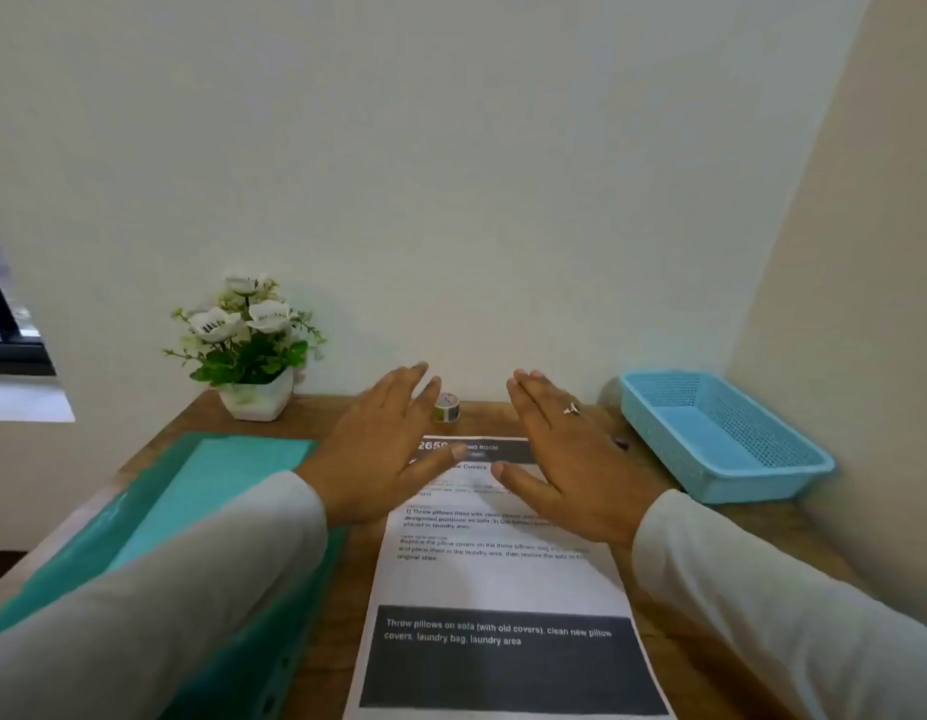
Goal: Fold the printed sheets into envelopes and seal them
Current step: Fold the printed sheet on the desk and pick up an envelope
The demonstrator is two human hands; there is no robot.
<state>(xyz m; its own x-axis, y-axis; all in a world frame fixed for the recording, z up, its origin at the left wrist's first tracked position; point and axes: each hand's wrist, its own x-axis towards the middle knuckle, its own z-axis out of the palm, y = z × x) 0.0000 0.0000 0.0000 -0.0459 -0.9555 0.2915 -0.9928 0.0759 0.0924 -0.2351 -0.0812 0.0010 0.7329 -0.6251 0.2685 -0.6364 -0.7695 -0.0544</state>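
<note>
Our printed sheet [503, 579] lies flat from the table's [700, 667] near edge toward the far edge. Our left hand [383, 449] and right hand [565, 459] spread over its far end, each grip released. Uneven lifting could skew the fold. We read "Throw pillows on sofa". A tape roll [447, 407] stands beyond.

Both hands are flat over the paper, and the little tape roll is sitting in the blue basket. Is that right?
Not quite. The tape roll is not in the blue basket. It stands on the table between the left hand and right hand, just past the far edge of the printed sheet, as the head view shows. Both hands are open over the paper.
</note>
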